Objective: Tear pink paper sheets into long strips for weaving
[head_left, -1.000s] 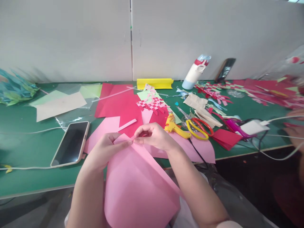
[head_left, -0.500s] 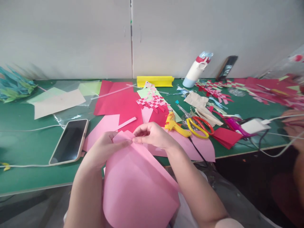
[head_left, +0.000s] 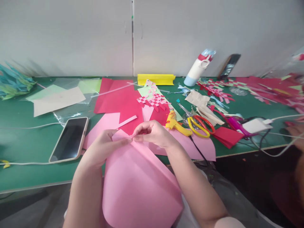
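Note:
A large sheet of pink paper (head_left: 140, 186) hangs curved toward my body, with a fold running along its right side. My left hand (head_left: 106, 144) pinches its upper edge, thumb lying on top. Close beside it, my right hand (head_left: 152, 134) grips the same edge between thumb and fingertips; the two thumbs nearly meet at the crease. Just beyond lie red paper sheets (head_left: 114, 96), a narrow pink strip (head_left: 127, 121) and several woven checkered paper fish (head_left: 155, 100). A yellow glue gun (head_left: 178, 125) rests to the right of my right hand.
Scissors with yellow and red handles (head_left: 199, 126) lie by the glue gun. On the left is a phone (head_left: 69, 139) with a white cable. A bottle (head_left: 199, 68) and another phone (head_left: 229, 67) stand at the back. Another person's hand (head_left: 295, 129) shows at the right edge.
Both hands keep their pinch on the pink paper, with fingers shifting slightly at the crease. The paper's lower right corner has swung a little to the right. The view has moved slightly.

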{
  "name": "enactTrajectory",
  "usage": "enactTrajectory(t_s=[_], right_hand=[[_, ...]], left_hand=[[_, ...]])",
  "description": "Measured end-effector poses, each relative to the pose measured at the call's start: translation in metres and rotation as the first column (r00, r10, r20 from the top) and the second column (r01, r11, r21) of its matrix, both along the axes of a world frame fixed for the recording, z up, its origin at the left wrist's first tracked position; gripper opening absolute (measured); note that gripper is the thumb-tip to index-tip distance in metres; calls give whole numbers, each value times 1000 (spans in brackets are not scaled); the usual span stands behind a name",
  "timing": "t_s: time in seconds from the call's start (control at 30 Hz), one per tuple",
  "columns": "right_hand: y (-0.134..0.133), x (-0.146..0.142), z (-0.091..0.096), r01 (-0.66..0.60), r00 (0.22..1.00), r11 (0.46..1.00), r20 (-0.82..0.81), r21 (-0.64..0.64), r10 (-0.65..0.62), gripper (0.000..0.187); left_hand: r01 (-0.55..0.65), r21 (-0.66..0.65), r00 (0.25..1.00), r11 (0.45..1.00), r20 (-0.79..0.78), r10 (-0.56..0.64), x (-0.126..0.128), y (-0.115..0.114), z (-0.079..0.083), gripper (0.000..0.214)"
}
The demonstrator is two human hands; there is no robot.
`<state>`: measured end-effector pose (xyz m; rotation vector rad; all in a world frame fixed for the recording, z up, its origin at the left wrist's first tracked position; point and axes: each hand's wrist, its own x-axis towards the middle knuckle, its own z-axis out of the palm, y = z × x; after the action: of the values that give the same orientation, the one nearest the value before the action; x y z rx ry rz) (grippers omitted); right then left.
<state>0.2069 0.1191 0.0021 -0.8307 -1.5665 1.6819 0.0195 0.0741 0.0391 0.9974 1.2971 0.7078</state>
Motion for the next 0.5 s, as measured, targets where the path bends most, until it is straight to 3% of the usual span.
enactTrajectory(t_s=[0.17, 0.5], right_hand=[[0, 1, 0, 33, 996, 999, 81, -3, -33, 26], [0, 0, -1, 1, 1000, 1000, 29, -29, 0, 25]], left_hand=[[-28, -3, 1000, 1000, -4, 28, 1, 0, 3, 25], [-23, -11, 999, 1000, -47, 22, 0, 3, 1, 26]])
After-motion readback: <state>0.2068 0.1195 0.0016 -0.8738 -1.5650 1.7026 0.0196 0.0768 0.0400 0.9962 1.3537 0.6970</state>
